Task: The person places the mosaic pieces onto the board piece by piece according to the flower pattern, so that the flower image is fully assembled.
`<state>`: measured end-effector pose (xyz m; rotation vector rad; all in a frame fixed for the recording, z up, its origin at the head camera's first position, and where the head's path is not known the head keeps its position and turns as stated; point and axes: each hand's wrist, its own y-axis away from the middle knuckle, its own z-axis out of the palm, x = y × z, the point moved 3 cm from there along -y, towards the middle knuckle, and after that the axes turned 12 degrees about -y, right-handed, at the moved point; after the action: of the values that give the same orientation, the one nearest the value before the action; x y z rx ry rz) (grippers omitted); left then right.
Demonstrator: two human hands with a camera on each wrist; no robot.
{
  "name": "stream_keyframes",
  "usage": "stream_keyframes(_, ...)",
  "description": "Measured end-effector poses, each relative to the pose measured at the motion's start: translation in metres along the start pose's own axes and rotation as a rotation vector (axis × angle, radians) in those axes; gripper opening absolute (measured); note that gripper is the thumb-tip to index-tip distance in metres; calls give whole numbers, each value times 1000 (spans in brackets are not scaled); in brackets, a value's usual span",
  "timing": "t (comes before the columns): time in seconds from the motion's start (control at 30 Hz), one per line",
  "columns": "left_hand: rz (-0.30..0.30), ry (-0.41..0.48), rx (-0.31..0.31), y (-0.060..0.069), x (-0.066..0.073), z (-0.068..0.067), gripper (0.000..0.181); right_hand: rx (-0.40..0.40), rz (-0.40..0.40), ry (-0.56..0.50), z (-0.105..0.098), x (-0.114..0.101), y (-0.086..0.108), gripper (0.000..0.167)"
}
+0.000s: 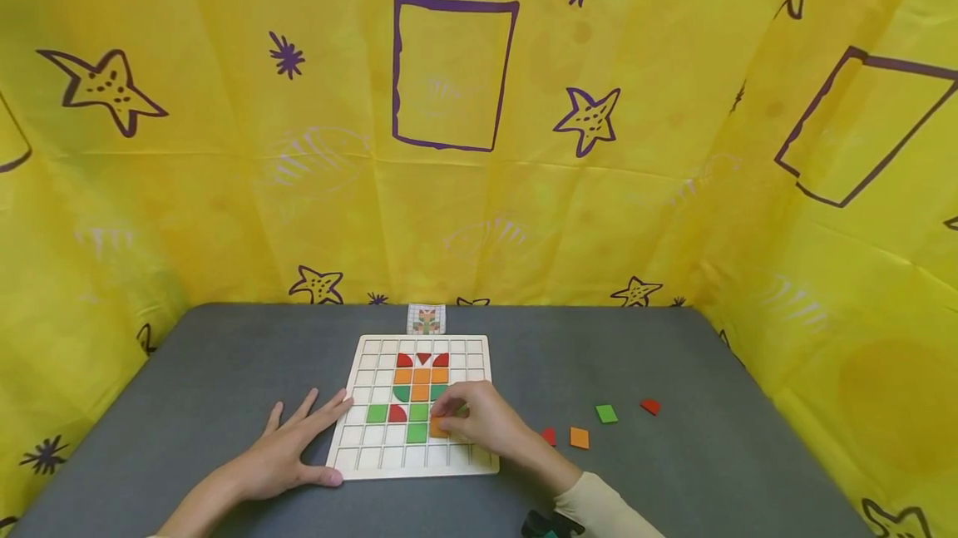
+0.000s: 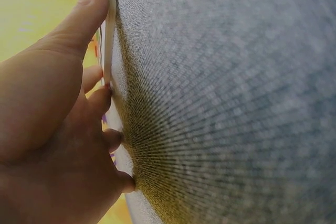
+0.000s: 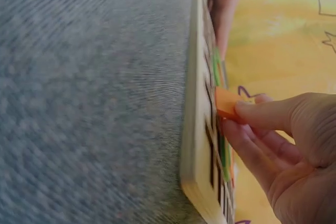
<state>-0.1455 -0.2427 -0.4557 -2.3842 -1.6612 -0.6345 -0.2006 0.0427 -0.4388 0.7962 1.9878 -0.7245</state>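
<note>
A pale grid board (image 1: pixel 374 459) lies on the grey table, with red, orange and green tiles set in several of its squares. My right hand (image 1: pixel 482 417) pinches an orange square tile (image 3: pixel 227 103) between thumb and fingers. In the right wrist view, one edge of that tile meets the board and the tile stands tilted. My left hand (image 1: pixel 280 451) rests at the board's left edge with its fingers spread; thumb and a fingertip touch the rim. In the left wrist view, the left hand's other fingertips lie on the table. My right hand hides some squares at the board's right.
Right of the board lie loose tiles: a green square (image 1: pixel 606 414), an orange square (image 1: pixel 580 437) and two red pieces, one (image 1: pixel 651 407) farther off. A small pattern card (image 1: pixel 427 319) lies behind the board. A dark object (image 1: pixel 550 525) sits by the right sleeve. Yellow cloth hangs around the table.
</note>
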Motion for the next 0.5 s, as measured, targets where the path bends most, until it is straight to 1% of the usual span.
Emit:
stream_keyframes(0.27,-7,2,-2,-1,1,-1,100,10,32,28,3,0,0,11)
stream_keyframes(0.5,-13,-4,-5,0,1,0,101,24,33,49,6,2,1,11)
